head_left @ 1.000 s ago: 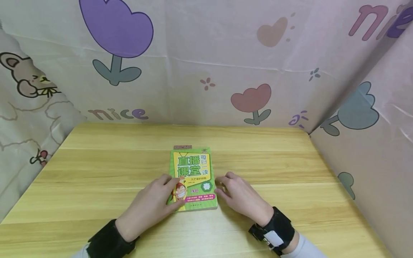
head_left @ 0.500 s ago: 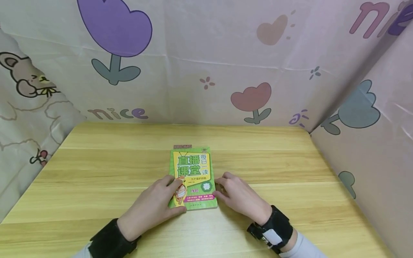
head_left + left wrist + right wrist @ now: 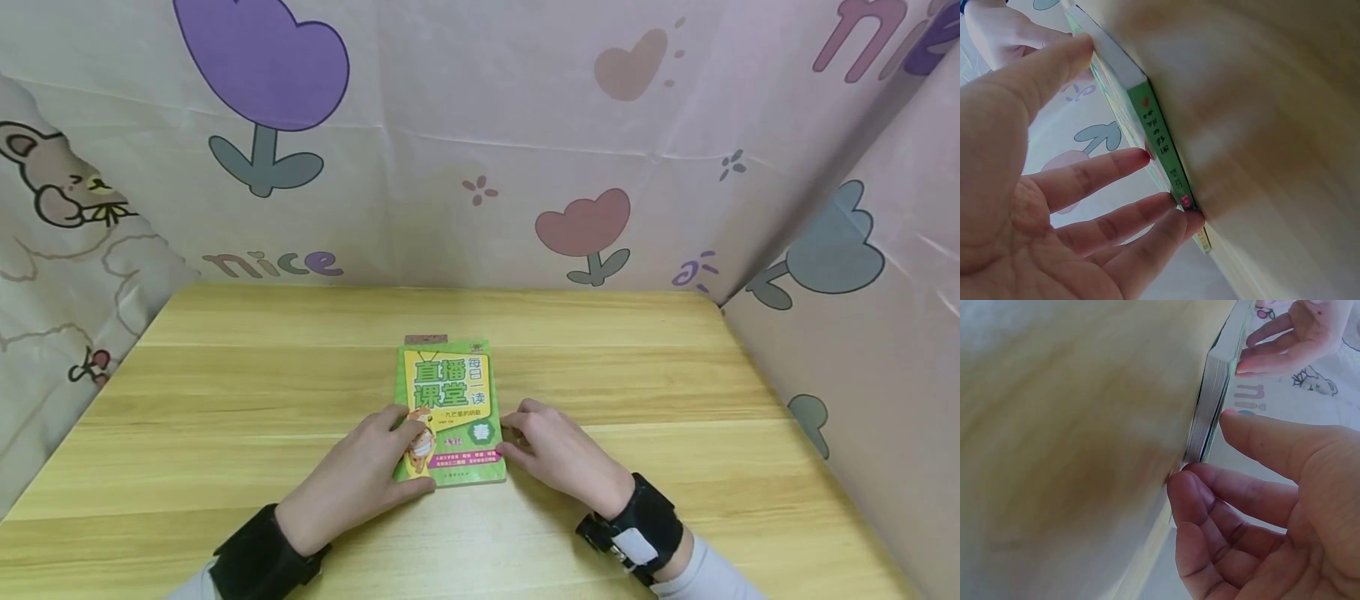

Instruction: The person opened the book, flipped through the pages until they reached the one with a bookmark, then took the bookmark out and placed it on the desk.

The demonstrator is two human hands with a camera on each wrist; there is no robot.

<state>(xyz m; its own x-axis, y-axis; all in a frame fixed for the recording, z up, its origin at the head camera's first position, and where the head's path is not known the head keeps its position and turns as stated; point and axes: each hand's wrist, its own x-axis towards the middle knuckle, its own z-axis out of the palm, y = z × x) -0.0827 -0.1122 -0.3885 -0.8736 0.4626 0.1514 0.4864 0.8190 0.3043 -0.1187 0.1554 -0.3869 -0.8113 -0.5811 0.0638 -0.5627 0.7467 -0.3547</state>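
A green and yellow book (image 3: 450, 450) with Chinese lettering lies flat on the wooden table. My left hand (image 3: 352, 475) touches its left side: in the left wrist view the fingertips rest along the green spine (image 3: 1159, 134), and the thumb touches the bottom edge. On the opposite side, my right hand (image 3: 562, 454) has its loosely bent fingers and thumb against the right edge. The right wrist view shows the thumb tip at the cover's rim and other fingertips by the page block (image 3: 1207, 403). A reddish-brown speckled strip (image 3: 426, 339) sticks out past the book's top edge; its rest is hidden.
The wooden table (image 3: 247, 375) extends around the book. A fabric backdrop (image 3: 450, 100) with printed flowers rises behind it, and more printed fabric stands at the left and right sides. Both wrists wear black straps (image 3: 648, 529).
My left thumb has slid off the front cover to the bottom edge of the book. My right thumb has come against the right edge. The book has barely moved.
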